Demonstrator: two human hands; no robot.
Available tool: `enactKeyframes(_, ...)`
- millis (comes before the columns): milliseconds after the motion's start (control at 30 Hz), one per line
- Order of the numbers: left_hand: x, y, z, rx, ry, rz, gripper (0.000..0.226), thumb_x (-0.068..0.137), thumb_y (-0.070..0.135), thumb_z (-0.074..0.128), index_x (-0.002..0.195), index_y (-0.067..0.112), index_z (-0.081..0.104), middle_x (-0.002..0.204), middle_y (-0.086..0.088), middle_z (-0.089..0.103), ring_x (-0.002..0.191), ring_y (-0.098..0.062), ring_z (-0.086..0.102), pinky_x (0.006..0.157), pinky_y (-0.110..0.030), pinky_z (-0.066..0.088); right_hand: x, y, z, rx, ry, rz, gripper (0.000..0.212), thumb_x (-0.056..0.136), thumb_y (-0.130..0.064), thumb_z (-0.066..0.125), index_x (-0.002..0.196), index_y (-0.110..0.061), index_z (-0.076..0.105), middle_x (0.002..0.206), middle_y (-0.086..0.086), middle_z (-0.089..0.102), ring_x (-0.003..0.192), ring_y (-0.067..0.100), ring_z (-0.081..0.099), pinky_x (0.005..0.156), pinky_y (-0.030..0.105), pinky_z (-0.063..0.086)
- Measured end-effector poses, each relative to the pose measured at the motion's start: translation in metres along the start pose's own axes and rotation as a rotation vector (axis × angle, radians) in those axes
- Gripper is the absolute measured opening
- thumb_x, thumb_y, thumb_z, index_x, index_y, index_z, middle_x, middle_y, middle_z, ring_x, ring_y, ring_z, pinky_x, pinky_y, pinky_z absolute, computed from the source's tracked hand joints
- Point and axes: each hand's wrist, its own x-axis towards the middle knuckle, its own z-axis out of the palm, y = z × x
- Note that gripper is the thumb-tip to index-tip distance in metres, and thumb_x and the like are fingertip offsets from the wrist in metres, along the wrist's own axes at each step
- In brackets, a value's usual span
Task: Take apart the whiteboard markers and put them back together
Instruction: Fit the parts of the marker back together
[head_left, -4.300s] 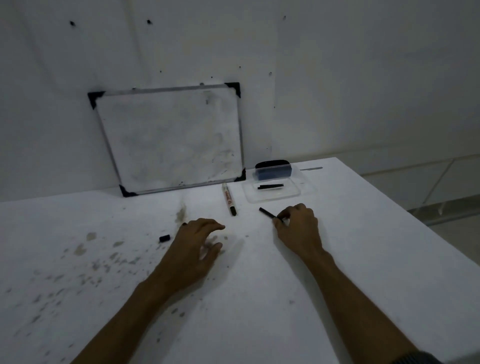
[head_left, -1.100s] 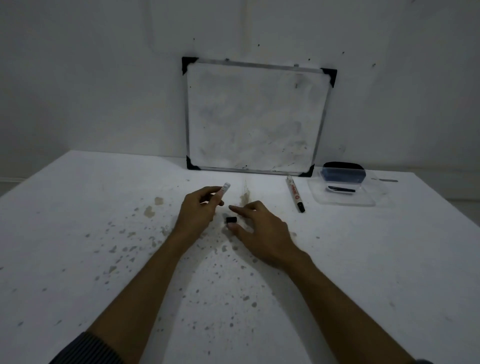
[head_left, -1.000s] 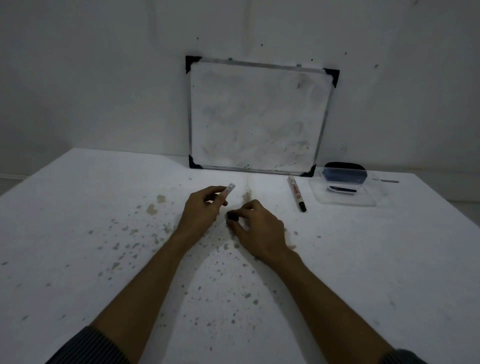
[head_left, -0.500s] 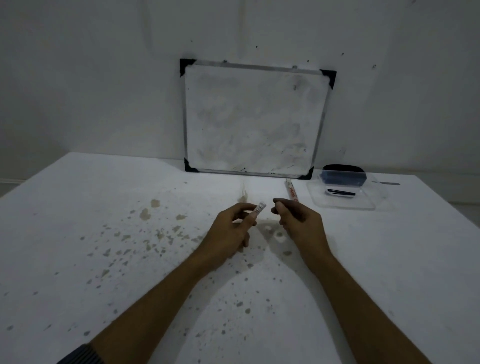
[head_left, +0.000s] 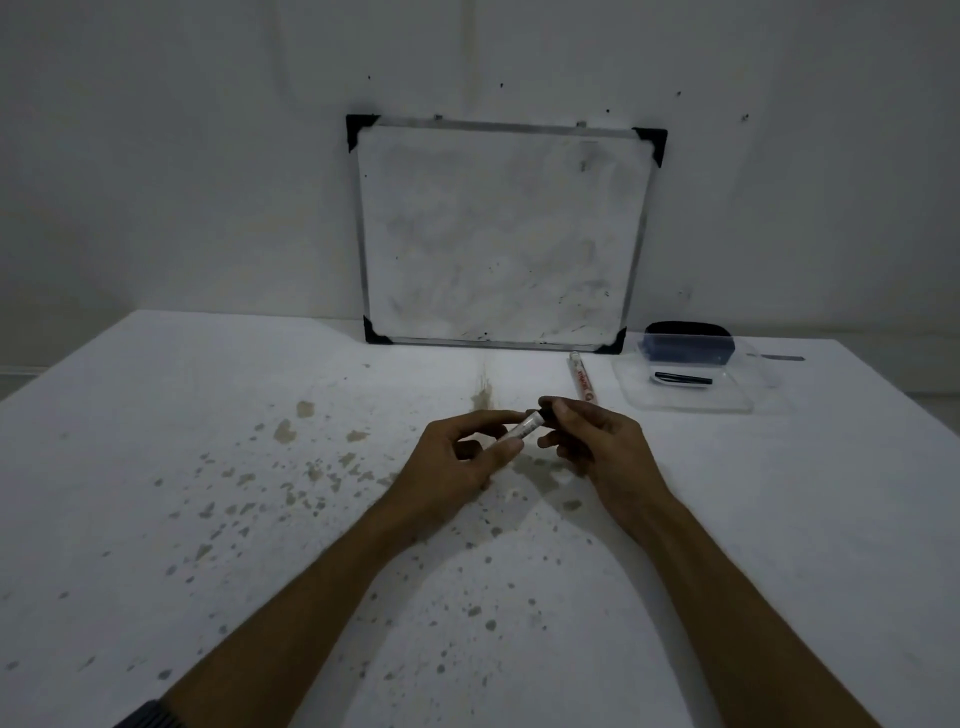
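One clear tray (head_left: 727, 402) sits on the white table (head_left: 156, 467), past the right hand (head_left: 597, 441) and off to its right. Inside the tray lies a thin black stick (head_left: 683, 379), flat on the bottom. At the far end of the tray is a dark blue block with a black top (head_left: 688, 343). It is hard to tell if the block is inside the tray or just behind it.

A second marker (head_left: 583, 378) lies on the table just past the right hand. Its near end is hidden behind the fingers. The writing on it is too small to read.

Both hands are held close together above the table, with the arms reaching forward from the bottom of the view. The left hand (head_left: 457, 462) pinches a white marker body (head_left: 517, 431) between the thumb and the fingers, and the marker tilts up toward the right hand. The right hand has its fingers curled and its thumb and first finger closed on a small black piece (head_left: 547, 414) at the top end of that marker. It is too dark to see if the piece is fully pushed on.

A whiteboard (head_left: 501, 239) leans on the wall beyond both hands. A dark cuff (head_left: 148, 716) shows on the left arm, cut off by the bottom edge.
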Motion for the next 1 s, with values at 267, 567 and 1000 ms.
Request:
enactKeyframes(267, 0.003, -0.007, 0.002, 0.092, 0.026, 0.003, 0.033, 0.092, 0.04, 0.072, 0.125, 0.036, 0.072, 0.107, 0.006, 0.074, 0.06, -0.005, 0.063, 0.06, -0.025, 0.058, -0.003, 0.002, 0.003, -0.116, 0.027, -0.109, 0.022, 0.097, -0.018, 0.067, 0.117, -0.015, 0.074, 0.105, -0.002, 0.081, 0.082, 0.017, 0.074, 0.071, 0.023, 0.056)
enactKeyframes(567, 0.003, 0.0, -0.008, -0.101, -0.043, -0.062, 0.023, 0.102, 0.023, 0.061, 0.119, 0.02, 0.074, 0.08, -0.005, 0.07, 0.046, -0.019, 0.05, 0.039, -0.026, 0.041, -0.01, -0.001, 0.012, -0.195, -0.01, -0.203, 0.021, 0.097, -0.017, 0.066, 0.116, -0.017, 0.076, 0.095, -0.004, 0.081, 0.075, 0.012, 0.073, 0.069, 0.024, 0.058)
enactKeyframes(1000, 0.006, 0.006, -0.007, -0.12, -0.047, -0.133, 0.026, 0.104, 0.023, 0.057, 0.097, 0.005, 0.073, 0.06, 0.001, 0.065, 0.04, -0.011, 0.052, 0.039, -0.022, 0.043, -0.011, 0.006, 0.026, -0.304, 0.091, -0.211, 0.023, 0.097, -0.03, 0.066, 0.12, -0.03, 0.073, 0.101, -0.012, 0.076, 0.08, 0.005, 0.071, 0.067, 0.017, 0.056)
